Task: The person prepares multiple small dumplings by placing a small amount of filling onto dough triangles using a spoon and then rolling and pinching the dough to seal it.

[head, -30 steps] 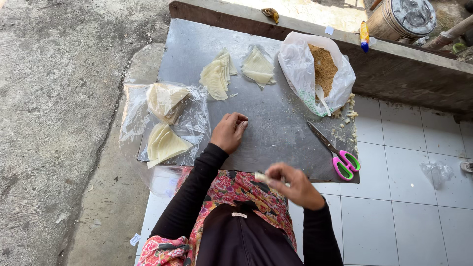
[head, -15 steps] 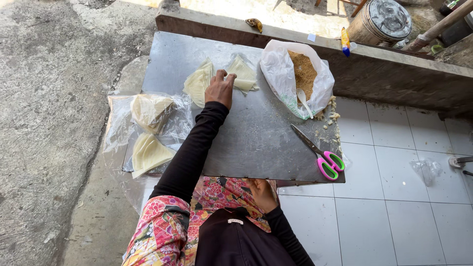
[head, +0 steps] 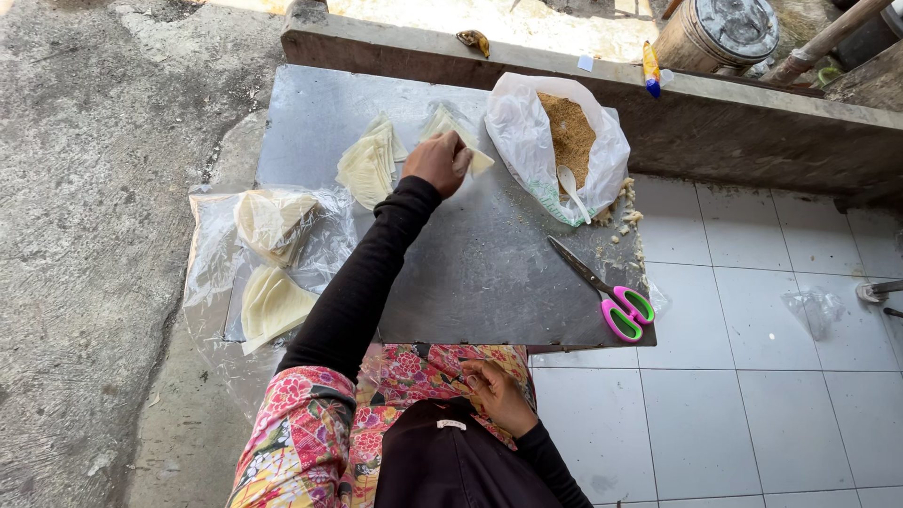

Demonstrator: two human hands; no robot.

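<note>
Left hand (head: 437,162), upper centre of frame: fingers closed on a pale folded wrapper (head: 458,134) lying on the metal tabletop (head: 470,273). Second wrapper stack (head: 369,165) just left of it. Right hand (head: 497,395), bottom centre: curled at the lap; whether it holds anything cannot be told. Crumb bag (head: 564,141) with spoon (head: 572,191) at upper right; scissors (head: 602,293) at right edge.
</note>
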